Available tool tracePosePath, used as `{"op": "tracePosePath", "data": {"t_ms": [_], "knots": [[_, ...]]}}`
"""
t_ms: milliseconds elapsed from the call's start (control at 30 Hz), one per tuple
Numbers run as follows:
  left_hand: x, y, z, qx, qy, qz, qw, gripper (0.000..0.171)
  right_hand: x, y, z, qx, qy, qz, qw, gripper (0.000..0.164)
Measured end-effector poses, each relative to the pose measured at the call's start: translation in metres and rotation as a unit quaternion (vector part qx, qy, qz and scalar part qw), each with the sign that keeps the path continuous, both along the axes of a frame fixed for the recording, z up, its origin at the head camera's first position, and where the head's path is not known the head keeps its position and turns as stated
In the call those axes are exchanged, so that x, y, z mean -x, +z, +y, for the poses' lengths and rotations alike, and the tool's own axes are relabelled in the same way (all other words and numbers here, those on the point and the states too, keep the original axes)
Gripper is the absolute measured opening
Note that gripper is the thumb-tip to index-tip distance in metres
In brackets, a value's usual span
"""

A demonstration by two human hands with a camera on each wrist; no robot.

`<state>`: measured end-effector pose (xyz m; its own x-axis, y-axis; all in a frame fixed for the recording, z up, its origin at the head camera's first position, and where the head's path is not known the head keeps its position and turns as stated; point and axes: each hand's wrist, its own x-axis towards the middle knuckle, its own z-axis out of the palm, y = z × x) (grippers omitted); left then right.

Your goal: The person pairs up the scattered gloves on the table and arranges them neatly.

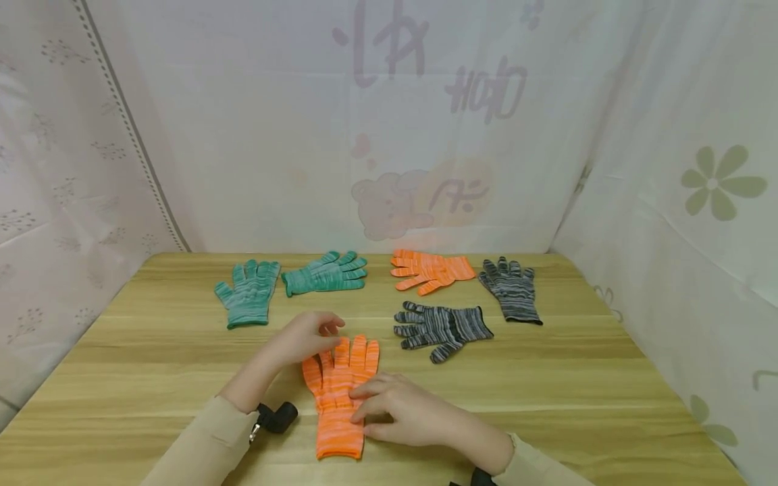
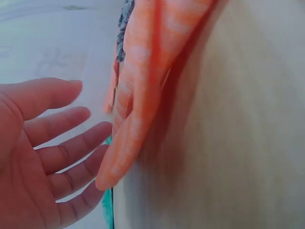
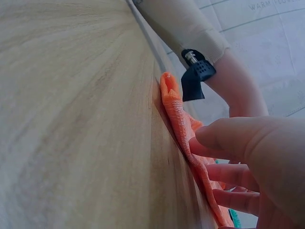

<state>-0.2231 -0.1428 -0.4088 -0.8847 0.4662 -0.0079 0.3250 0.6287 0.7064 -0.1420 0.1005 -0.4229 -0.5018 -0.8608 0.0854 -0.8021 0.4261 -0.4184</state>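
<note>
An orange knit glove (image 1: 338, 425) lies flat near the front of the table, cuff toward the person and fingers pointing away. My left hand (image 1: 306, 337) hovers by its fingertips from the left. In the left wrist view that left hand (image 2: 52, 152) has its fingers spread and loosely bent, close beside an orange glove finger (image 2: 126, 148), with nothing gripped. From the right side, my right hand (image 1: 404, 410) touches the glove's palm and cuff with relaxed fingertips. The right wrist view has these fingers (image 3: 233, 200) resting along the glove's edge (image 3: 178, 121).
Two green gloves (image 1: 248, 297) lie at the back left of the wooden table (image 1: 152, 378). A second orange glove (image 1: 434, 270) is at the back, right of the middle. Two grey-black striped gloves (image 1: 446, 327) lie to the right. Patterned curtains (image 1: 273, 135) enclose the table.
</note>
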Motion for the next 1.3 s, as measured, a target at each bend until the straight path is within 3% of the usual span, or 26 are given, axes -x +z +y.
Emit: {"op": "tracePosePath", "data": {"t_ms": [200, 500, 833, 1000, 1300], "knots": [[0.008, 0.0, 0.007, 0.039, -0.006, -0.007, 0.9992, 0.024, 0.001, 0.001, 0.0, 0.01, 0.003, -0.003, 1.0, 0.02], [0.015, -0.005, 0.013, 0.048, -0.018, -0.019, 0.9985, 0.025, 0.001, -0.001, 0.001, 0.011, 0.005, 0.0, 1.0, 0.02], [0.019, -0.008, 0.014, 0.045, 0.011, -0.031, 0.9984, 0.008, 0.001, -0.002, 0.001, 0.009, 0.002, 0.0, 1.0, 0.02], [0.023, -0.008, 0.016, 0.048, 0.017, -0.019, 0.9985, 0.002, 0.001, -0.002, 0.001, 0.01, 0.004, 0.004, 1.0, 0.02], [0.028, -0.009, 0.016, 0.073, 0.027, -0.006, 0.9969, 0.009, 0.001, -0.002, 0.001, 0.012, 0.005, 0.003, 1.0, 0.02]]}}
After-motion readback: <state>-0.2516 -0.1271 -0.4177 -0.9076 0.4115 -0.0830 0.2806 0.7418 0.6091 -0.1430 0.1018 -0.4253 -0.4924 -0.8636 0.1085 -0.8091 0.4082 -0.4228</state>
